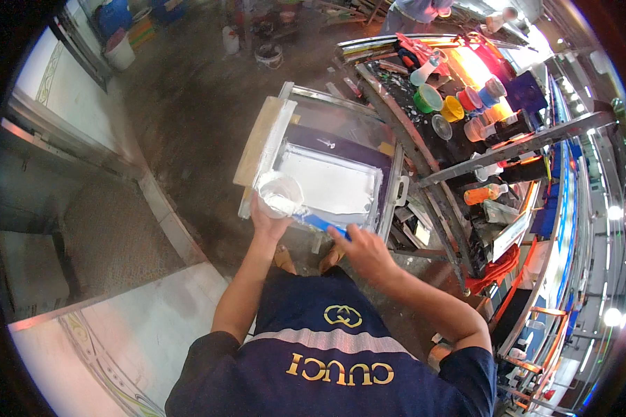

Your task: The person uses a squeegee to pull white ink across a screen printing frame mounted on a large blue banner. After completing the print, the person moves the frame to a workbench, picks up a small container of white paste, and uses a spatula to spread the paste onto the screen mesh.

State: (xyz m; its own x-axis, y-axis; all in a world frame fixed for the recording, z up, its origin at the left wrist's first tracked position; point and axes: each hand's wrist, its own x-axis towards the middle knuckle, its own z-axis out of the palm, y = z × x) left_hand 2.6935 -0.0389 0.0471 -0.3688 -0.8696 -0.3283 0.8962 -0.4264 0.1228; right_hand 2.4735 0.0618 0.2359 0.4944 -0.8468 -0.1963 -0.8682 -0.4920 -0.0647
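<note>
A: What do the hands hold?
B: Left hand (270,224) clasps a white tub (279,186) of white paste; right hand (366,254), apart, grips a blue spatula (320,222), its smeared end by the tub.
A: Where's the tub?
B: Over the framed panel's (334,181) near left corner.

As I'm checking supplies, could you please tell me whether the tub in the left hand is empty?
Not empty: white paste shows inside the tub through its open top; its depth I cannot tell.
</note>
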